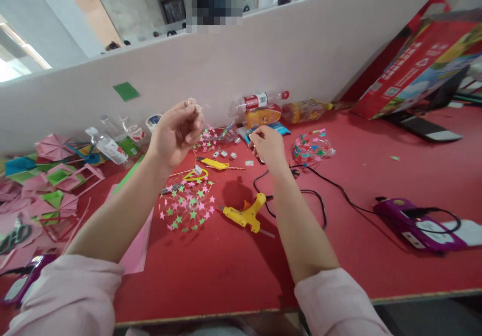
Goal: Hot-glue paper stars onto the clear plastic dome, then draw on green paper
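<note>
In the head view, take the yellow glue gun point(246, 215) as your landmark. Your left hand point(175, 132) is raised beyond it and to its left, thumb and fingertips pinched around a small beige strand point(195, 105), which shows at the top of your grip. Your right hand point(269, 145) is beyond the gun and slightly right, fingers curled downward beside a blue packet point(280, 128); you cannot tell from here whether they grip anything.

The strand looks like twine, so it should be very light, soft and limp, not slippery, though loose fibres may fray. Hold it close to its end between the pads, since a longer free length would probably droop.

Left of the gun sits a star-covered plastic shape point(188, 205), likely light, springy and easily dented; its rim would be the safer hold. Beyond the gun, to its left, lies a yellow cutter point(214, 163).
</note>
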A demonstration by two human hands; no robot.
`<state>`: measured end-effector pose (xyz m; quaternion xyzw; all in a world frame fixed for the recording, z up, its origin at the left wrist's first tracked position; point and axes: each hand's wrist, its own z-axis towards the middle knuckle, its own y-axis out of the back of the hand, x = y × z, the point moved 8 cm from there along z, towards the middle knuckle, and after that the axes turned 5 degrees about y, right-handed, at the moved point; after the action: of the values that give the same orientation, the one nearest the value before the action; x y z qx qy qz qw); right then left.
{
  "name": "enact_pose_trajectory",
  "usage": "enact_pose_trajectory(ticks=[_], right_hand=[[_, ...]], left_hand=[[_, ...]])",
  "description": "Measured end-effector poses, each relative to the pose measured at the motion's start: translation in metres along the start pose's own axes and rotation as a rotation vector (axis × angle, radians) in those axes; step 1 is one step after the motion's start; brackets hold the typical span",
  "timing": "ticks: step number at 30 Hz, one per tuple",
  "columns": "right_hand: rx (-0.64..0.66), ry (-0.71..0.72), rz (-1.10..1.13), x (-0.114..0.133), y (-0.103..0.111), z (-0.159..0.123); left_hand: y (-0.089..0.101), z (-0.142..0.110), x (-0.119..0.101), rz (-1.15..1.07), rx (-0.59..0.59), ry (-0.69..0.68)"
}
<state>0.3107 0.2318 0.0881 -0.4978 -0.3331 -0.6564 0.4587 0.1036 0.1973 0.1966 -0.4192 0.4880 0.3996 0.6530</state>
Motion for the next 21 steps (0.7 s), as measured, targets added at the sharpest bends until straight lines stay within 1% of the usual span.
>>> enact_pose_trajectory(ticks=[2,5,7,9,11,12,14,16,18,20,21], right_hand=[[-0.054,-0.091,0.146,-0.009,0.004,0.004],[-0.146,-0.124,0.264,-0.011,0.014,0.011],[-0.282,-0.168,0.455,-0.015,0.028,0.015],[-0.486,-0.224,0.756,-0.025,0.045,0.015],[-0.584,-0.224,0.869,-0.031,0.061,0.018],[-0.596,-0.212,0.874,-0.032,0.069,0.020],[-0.565,-0.162,0.846,-0.034,0.083,0.026],[-0.400,-0.017,0.726,-0.022,0.089,0.035],[-0.293,0.054,0.655,-0.013,0.089,0.036],[-0.245,0.041,0.655,-0.005,0.082,0.033],[-0.223,0.018,0.668,-0.001,0.076,0.029]], left_hand=[[0.009,0.001,-0.008,-0.038,-0.026,-0.027],[0.031,0.003,-0.018,-0.020,-0.115,-0.107],[0.045,0.005,-0.021,0.003,-0.150,-0.151],[0.057,0.008,-0.021,-0.001,-0.161,-0.184],[0.069,0.011,-0.018,-0.014,-0.177,-0.205],[0.074,0.013,-0.016,-0.025,-0.187,-0.209],[0.083,0.018,-0.007,-0.057,-0.208,-0.194],[0.091,0.024,0.005,-0.055,-0.250,-0.150],[0.097,0.030,0.019,0.063,-0.318,-0.099],[0.103,0.036,0.035,0.286,-0.379,-0.028],[0.105,0.039,0.042,0.335,-0.388,-0.008]])
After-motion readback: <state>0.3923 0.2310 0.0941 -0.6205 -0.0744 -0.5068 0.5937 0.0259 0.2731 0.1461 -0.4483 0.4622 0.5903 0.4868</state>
